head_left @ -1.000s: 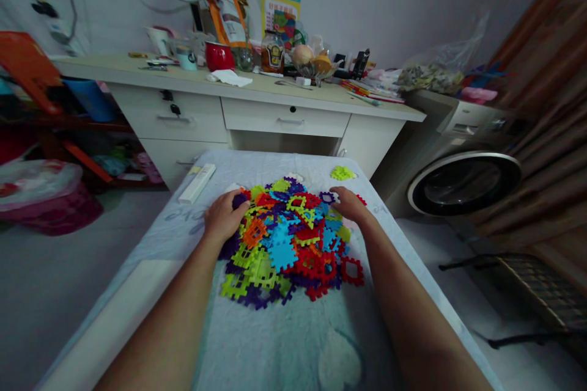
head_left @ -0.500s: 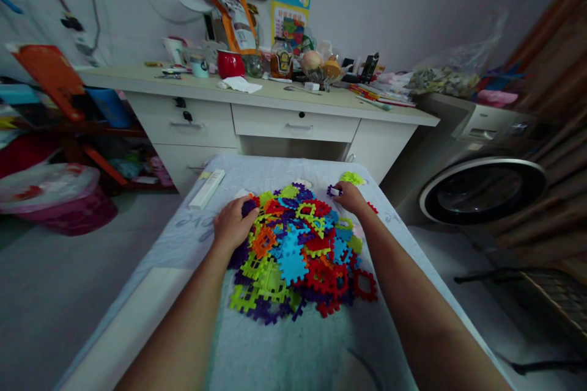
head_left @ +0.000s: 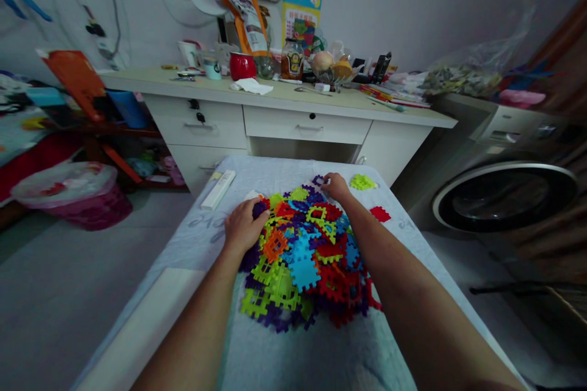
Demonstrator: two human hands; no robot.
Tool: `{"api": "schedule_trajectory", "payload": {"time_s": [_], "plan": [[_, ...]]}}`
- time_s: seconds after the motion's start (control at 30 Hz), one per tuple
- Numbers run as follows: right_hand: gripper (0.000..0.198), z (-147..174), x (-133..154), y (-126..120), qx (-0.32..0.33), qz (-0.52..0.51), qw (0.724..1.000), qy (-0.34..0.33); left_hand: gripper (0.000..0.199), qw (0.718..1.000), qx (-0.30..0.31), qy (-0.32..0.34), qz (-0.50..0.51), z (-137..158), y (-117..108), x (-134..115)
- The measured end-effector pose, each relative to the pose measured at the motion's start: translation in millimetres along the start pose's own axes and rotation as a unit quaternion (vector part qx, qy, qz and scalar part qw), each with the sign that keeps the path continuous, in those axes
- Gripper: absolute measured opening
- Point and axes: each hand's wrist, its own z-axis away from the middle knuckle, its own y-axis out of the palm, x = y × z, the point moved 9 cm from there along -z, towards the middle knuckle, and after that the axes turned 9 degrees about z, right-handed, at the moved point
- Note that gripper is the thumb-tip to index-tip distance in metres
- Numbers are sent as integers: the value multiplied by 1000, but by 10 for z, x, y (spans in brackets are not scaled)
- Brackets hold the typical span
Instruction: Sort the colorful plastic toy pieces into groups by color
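through the head camera i have both hands over a heap of plastic pieces [head_left: 304, 267] in the middle of the cloth-covered table [head_left: 339, 357]. my left hand [head_left: 242, 227] is curled at the heap's left edge, thumb and fingers around some purple pieces [head_left: 259, 210]; from here i cannot tell whether it is closed tight on them or only resting there. my right hand [head_left: 336, 186] reaches past the far side of the heap, its fingertips pinching a purple frame [head_left: 315, 179] with an open middle, just beyond the heap's far edge.

the heap mixes lime, blue, red, orange and purple, all with notched edges, lying over one another. to the right of my right hand, a lime bunch [head_left: 362, 181] sits apart from the heap, and a red piece [head_left: 380, 214] lies nearer me, to the right of my forearm. a long white box [head_left: 218, 190] lies beyond my left hand, near the table's left edge. past the table stands a white desk [head_left: 192, 87].
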Motion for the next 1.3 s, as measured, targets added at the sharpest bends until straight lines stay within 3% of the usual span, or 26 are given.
{"api": "schedule_trajectory", "payload": {"time_s": [0.2, 0.33, 0.4, 0.67, 0.93, 1.13, 1.3], "plan": [[21, 77, 371, 57, 25, -20, 994, -103, 42, 1000, 1, -1, 0, 3, -7, -6], [36, 208, 762, 202, 73, 10, 972, -224, 44, 1000, 5, 0, 6, 8, -5, -10], [42, 271, 865, 270, 98, 32, 964, -247, 44, 1000, 7, 4, 12, 9, -3, -15], [49, 558, 1012, 227, 168, 46, 947, -269, 44, 994, 33, -1, 104, -43, 2, 65], [46, 800, 1034, 75, 201, -81, 937, -273, 40, 988, 27, -2, 153, -69, -18, 122], [35, 780, 903, -185, 166, -207, 936, -232, 36, 991, 18, -2, 131, -61, -21, 115], [41, 845, 882, -214, 146, -157, 950, -228, 36, 995, 12, -2, 98, -54, -27, 104]]}}
